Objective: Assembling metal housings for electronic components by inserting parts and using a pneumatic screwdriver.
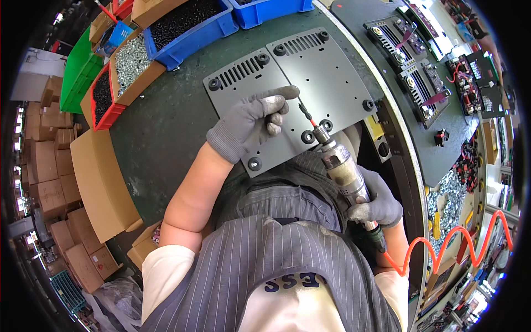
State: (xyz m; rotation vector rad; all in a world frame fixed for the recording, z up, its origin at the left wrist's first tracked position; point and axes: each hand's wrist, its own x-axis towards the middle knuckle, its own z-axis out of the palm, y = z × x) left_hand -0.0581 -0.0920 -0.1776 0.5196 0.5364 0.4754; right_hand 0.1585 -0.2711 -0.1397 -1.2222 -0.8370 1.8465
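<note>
In a grey glove, my right hand [381,200] is wrapped round a pneumatic screwdriver [345,172], its bit angled up and left over the metal plates. A small dark piece [305,112] shows at the bit's end; I cannot tell its kind. My left hand [251,119], also gloved, hovers over the left plate [276,141], index finger stretched toward the bit and the other fingers curled. Whatever they hold is hidden. Beside it lies the right plate [337,72]. Both are grey, slotted along the far edge, with round black feet [255,164] near their corners.
Blue bins [221,27] of small black parts line the bench's far side. A box of silvery screws [131,63] and a red bin [105,102] stand left. An orange coiled hose [437,260] trails right. Electronic assemblies [423,91] sit on the right-hand table. Cartons [55,160] are stacked far left.
</note>
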